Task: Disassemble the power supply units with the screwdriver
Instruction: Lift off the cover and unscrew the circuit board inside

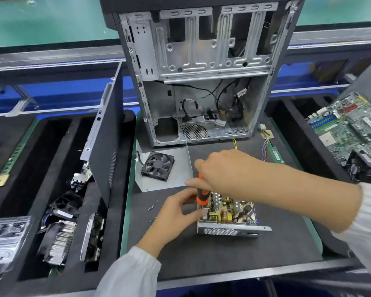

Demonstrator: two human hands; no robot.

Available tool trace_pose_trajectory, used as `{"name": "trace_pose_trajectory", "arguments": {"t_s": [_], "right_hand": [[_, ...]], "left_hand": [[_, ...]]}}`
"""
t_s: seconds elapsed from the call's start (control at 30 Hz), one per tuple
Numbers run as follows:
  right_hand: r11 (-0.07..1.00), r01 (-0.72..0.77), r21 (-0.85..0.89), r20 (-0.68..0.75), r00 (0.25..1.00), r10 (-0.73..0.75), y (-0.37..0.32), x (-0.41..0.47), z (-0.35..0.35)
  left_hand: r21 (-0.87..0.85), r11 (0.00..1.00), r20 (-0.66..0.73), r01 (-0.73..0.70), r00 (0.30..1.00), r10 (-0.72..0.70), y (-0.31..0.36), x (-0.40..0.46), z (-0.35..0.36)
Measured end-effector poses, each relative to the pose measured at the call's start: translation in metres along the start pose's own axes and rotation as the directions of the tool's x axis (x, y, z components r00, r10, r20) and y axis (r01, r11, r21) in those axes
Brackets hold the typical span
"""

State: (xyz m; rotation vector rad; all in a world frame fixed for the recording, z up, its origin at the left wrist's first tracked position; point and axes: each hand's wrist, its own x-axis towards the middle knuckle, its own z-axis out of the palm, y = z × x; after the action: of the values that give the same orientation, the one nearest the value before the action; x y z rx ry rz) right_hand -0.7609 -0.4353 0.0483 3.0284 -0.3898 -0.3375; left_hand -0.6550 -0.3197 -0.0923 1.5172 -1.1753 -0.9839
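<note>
gripping orange screwdriver, right hand, no legible writing

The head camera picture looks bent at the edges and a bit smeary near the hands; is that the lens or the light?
Head view: a wide-angle lens bows the bench rails; the right hand gripping the screwdriver and the left hand are softened by motion blur; the lighting is even and overhead, with soft shadows and mild glare on the computer case.
</note>
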Motion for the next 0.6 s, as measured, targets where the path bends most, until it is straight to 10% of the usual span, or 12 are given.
{"name": "trace_pose_trajectory", "arguments": {"t_s": [0.27, 0.47, 0.6], "right_hand": [[0.933, 0.181, 0.311, 0.212, 0.944, -0.254, 0.012, -0.009, -0.018], [0.965, 0.015, -0.261, 0.070, 0.998, 0.004, -0.020, -0.003, -0.014], [0.981, 0.160, 0.111, 0.203, 0.962, -0.180, -0.010, -0.014, -0.021]], "left_hand": [[-0.192, 0.981, 0.042, -0.019, 0.999, 0.028, 0.028, 0.014, -0.003], [-0.177, 0.984, 0.026, -0.034, 0.999, 0.040, 0.029, 0.014, -0.002], [-0.171, 0.985, 0.096, 0.039, 0.995, -0.022, 0.027, 0.015, 0.001]]}}
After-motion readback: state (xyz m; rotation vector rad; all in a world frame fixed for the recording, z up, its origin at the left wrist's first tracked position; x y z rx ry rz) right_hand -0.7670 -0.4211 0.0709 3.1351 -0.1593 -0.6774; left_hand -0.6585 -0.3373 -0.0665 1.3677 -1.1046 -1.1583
